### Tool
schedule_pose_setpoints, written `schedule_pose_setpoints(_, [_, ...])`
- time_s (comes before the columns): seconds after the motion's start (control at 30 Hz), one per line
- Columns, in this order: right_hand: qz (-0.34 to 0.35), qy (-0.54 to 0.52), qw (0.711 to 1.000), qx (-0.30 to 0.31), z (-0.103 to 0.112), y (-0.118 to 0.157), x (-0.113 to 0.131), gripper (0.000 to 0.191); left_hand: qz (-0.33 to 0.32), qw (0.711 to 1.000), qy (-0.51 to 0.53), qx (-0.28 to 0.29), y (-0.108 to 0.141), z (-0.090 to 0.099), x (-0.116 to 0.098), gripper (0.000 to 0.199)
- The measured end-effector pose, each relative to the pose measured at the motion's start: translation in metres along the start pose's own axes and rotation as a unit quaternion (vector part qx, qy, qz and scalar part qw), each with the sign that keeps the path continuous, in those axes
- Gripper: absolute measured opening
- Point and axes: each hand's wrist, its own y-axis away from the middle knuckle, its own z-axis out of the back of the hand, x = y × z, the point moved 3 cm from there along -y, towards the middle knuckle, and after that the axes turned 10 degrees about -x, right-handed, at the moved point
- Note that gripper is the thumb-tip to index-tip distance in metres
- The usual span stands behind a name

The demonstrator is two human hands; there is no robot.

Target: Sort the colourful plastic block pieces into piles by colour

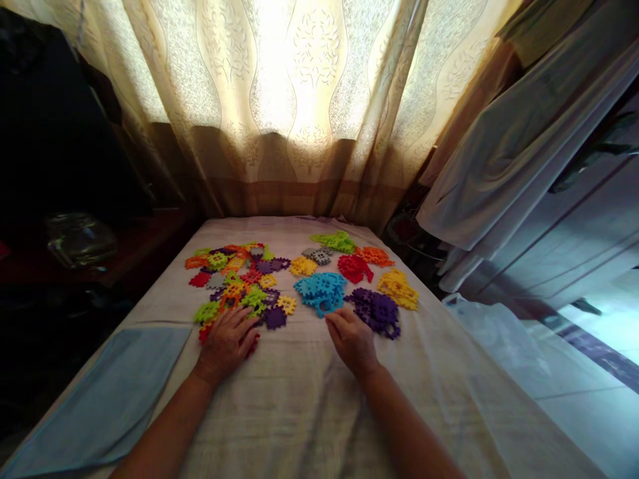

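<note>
My left hand (pixel 225 342) lies with fingers spread on the near edge of a mixed heap of gear-shaped plastic pieces (pixel 253 297) in green, orange, red, purple, yellow and grey. A red piece shows partly beside its fingers. My right hand (pixel 353 339) has its fingers pressed together at the near edge of a pile of blue gear pieces (pixel 319 287); whatever they may pinch is hidden. Just right of that hand is a purple pile (pixel 382 311). Behind it are piles of yellow (pixel 398 288), red (pixel 353 267), orange (pixel 375 255), light green (pixel 339 241) and grey pieces (pixel 319 255).
Everything lies on a table with a pale cloth (pixel 279 412). A folded blue cloth (pixel 110 392) covers its left side. Yellow pieces (pixel 302 266) lie between the mixed heap and the red pile. Curtains (pixel 314 86) hang behind; a clear plastic bag (pixel 499 332) is at the right.
</note>
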Motion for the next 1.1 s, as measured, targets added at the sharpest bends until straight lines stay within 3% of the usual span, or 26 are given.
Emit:
schedule_pose_setpoints(0.13, [0.000, -0.041, 0.993, 0.109, -0.040, -0.012, 0.039, 0.022, 0.004, 0.999, 0.021, -0.023, 0.001, 0.001, 0.001, 0.034])
schedule_pose_setpoints(0.23, [-0.001, -0.042, 0.986, 0.161, -0.061, -0.020, 0.053, 0.039, 0.003, 0.999, 0.032, -0.042, 0.001, 0.004, 0.002, 0.033])
schedule_pose_setpoints(0.37, [0.060, -0.043, 0.978, 0.194, -0.075, -0.029, 0.064, 0.056, 0.043, 0.997, 0.017, -0.058, 0.000, 0.008, 0.007, 0.033])
schedule_pose_setpoints(0.57, [0.135, -0.010, 0.963, 0.234, -0.081, -0.029, 0.072, 0.022, 0.103, 0.990, -0.013, -0.093, 0.000, 0.015, 0.014, 0.034])
schedule_pose_setpoints(0.7, [0.131, -0.030, 0.976, 0.172, -0.071, -0.018, 0.069, 0.014, 0.117, 0.989, 0.006, -0.095, 0.000, 0.014, 0.018, 0.035])
schedule_pose_setpoints(0.8, [0.044, -0.066, 0.995, 0.068, -0.052, -0.012, 0.052, 0.021, 0.115, 0.989, 0.018, -0.097, 0.001, 0.012, 0.021, 0.035])
schedule_pose_setpoints(0.93, [-0.136, -0.089, 0.983, -0.082, -0.014, -0.009, 0.001, 0.031, 0.108, 0.989, 0.028, -0.099, 0.001, 0.010, 0.024, 0.035])
schedule_pose_setpoints(1.03, [-0.260, -0.058, 0.949, -0.171, 0.016, -0.007, -0.051, 0.037, 0.094, 0.990, 0.030, -0.102, 0.001, 0.010, 0.025, 0.035])
schedule_pose_setpoints(1.1, [-0.322, -0.041, 0.925, -0.198, 0.029, -0.005, -0.084, 0.043, 0.083, 0.991, 0.030, -0.104, 0.000, 0.011, 0.025, 0.035])
